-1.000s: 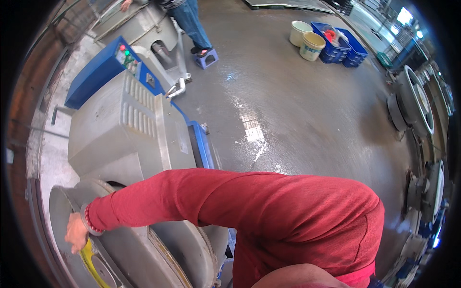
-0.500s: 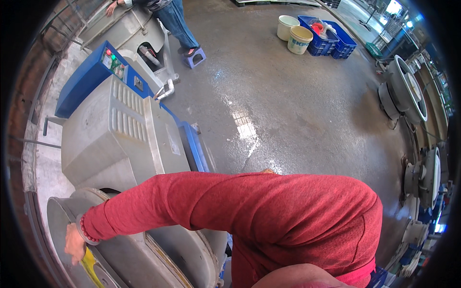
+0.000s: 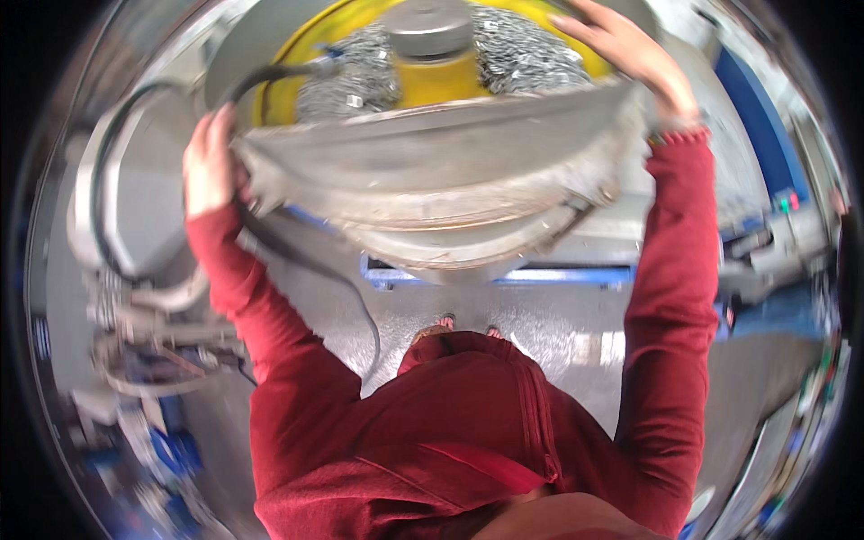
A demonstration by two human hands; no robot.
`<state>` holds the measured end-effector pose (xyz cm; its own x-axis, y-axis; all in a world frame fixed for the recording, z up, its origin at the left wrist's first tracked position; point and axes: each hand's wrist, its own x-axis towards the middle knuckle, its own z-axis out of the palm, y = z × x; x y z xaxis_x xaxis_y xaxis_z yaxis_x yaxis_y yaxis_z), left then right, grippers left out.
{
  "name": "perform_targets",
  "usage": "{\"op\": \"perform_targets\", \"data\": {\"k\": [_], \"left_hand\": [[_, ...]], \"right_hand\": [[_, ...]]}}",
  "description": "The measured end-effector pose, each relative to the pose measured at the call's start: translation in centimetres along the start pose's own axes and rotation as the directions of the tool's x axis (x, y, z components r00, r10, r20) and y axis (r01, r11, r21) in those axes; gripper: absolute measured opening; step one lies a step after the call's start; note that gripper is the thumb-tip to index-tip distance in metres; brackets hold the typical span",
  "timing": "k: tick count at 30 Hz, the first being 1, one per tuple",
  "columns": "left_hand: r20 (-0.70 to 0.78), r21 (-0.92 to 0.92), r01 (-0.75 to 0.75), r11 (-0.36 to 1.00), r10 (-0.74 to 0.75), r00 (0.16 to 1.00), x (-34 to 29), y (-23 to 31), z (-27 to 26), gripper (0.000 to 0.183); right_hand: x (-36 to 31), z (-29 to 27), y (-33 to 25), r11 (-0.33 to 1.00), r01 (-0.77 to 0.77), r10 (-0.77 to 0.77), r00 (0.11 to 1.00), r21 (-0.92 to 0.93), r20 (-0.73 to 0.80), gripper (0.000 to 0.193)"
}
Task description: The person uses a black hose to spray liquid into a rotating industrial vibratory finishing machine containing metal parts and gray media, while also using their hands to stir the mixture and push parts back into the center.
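A round machine bowl with a yellow lining (image 3: 288, 45) holds heaps of small silvery metal pieces (image 3: 526, 54) around a grey-capped hub (image 3: 430, 31). A dark hose (image 3: 261, 76) runs over its left side to the pieces. My left hand (image 3: 209, 166) is closed round this hose beside the left end of a grey curved metal panel (image 3: 441, 153); its grip is partly hidden. My right hand (image 3: 630, 49) reaches past the panel's right end, fingers stretched over the bowl's far right rim. It holds nothing that I can see. Motion blurs the scene.
The hose hangs down to the wet floor (image 3: 360, 297) near my feet. A blue frame (image 3: 576, 275) runs below the panel. To the right stands a machine housing with a blue panel (image 3: 760, 117). Blurred equipment (image 3: 153, 351) lines the left.
The view has swung from the floor, buckets and another person to the bowl before me. One outstretched arm showed beside the machine; now both arms reach forward, and the hose is in my left hand.
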<state>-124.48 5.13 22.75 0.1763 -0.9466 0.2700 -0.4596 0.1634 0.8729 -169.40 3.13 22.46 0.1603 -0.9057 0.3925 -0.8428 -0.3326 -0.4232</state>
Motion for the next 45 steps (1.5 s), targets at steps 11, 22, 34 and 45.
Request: {"op": "perform_targets", "data": {"k": [11,22,34,45], "left_hand": [[0.001,0.009,0.027,1.0,-0.027,1.0,-1.6,-0.9,-3.1,0.059],[0.042,-0.025,-0.021,0.999,0.022,0.999,-1.0,-0.7,-2.8,0.044],[-0.016,-0.004,-0.022,1.0,0.022,1.0,-1.6,-1.1,-3.2,0.041],[-0.04,0.012,-0.027,1.0,0.028,0.999,-1.6,-0.7,-3.1,0.04]], "right_hand": [[0.7,0.8,-4.1,0.995,0.1,-0.099,0.989,-0.005,0.106,0.052],[0.5,0.3,-4.0,0.998,0.066,-0.064,0.993,-0.023,0.095,0.052],[-0.8,0.5,-8.8,0.997,-0.077,0.078,0.983,0.012,-0.164,0.074],[-0.6,0.7,-4.7,0.969,-0.099,0.152,0.961,0.225,-0.232,0.06]]}}
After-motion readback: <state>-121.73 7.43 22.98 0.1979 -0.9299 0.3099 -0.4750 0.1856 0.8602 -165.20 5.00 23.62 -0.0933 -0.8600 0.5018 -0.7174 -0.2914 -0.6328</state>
